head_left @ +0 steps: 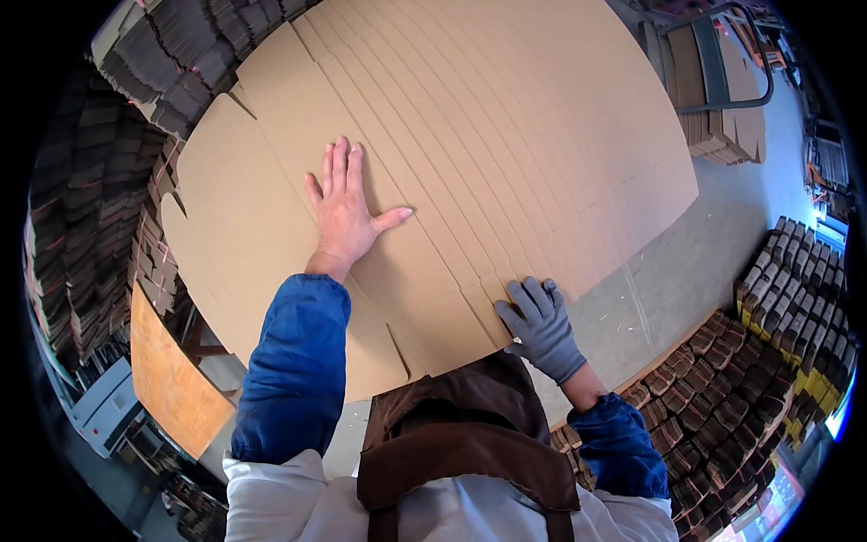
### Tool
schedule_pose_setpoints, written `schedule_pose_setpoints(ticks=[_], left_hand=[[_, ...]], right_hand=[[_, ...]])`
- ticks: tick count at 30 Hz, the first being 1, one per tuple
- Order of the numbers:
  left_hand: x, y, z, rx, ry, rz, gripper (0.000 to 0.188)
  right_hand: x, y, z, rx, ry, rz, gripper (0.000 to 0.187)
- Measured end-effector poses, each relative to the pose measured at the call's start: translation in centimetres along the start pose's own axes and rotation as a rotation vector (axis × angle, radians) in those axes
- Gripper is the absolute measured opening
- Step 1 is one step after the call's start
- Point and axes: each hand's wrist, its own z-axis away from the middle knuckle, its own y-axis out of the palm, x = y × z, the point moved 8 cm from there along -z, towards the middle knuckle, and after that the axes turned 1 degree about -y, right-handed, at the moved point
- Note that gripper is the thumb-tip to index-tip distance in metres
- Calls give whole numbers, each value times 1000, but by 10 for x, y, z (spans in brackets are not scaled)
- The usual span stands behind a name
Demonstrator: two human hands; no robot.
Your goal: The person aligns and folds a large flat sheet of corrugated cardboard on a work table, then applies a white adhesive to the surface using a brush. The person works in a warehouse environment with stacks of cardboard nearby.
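Note:
A fanned stack of flat brown cardboard sheets (506,117) spreads in front of me, with overlapping edges stepped in long parallel lines and slots cut along the left and near sides. Bare and spread wide, my left hand (345,212) lies flat on the top sheet, left of the stepped edges. My right hand (542,330), in a grey glove, rests at the near edge of the fanned sheets. Its fingers are apart and stretched over the cardboard; the underside of that hand is hidden.
Bundled cardboard stacks (172,68) rise at the far left, above an orange-brown wooden board (172,370). A trolley with a dark tubular handle (768,68) carries more sheets at the far right. Bundled brown pieces (704,388) stand in rows on the grey floor (623,312) at right.

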Motion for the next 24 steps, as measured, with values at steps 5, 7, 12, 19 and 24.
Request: schedule_pose_setpoints(ticks=[5,7,12,19,24], left_hand=[[1,0,1,-6,2,-12,127],[0,-1,1,-4,0,-4,127],[1,-1,0,-4,-3,1,127],[0,2,-1,3,-9,-7,128],[0,1,-2,8,-14,-14,130]], right_hand=[[0,4,1,-37,-15,16,76],[0,4,1,-35,-13,17,75],[0,4,0,-24,-8,17,73],[-4,5,3,-23,6,1,72],[-4,0,-2,-1,14,-7,73]])
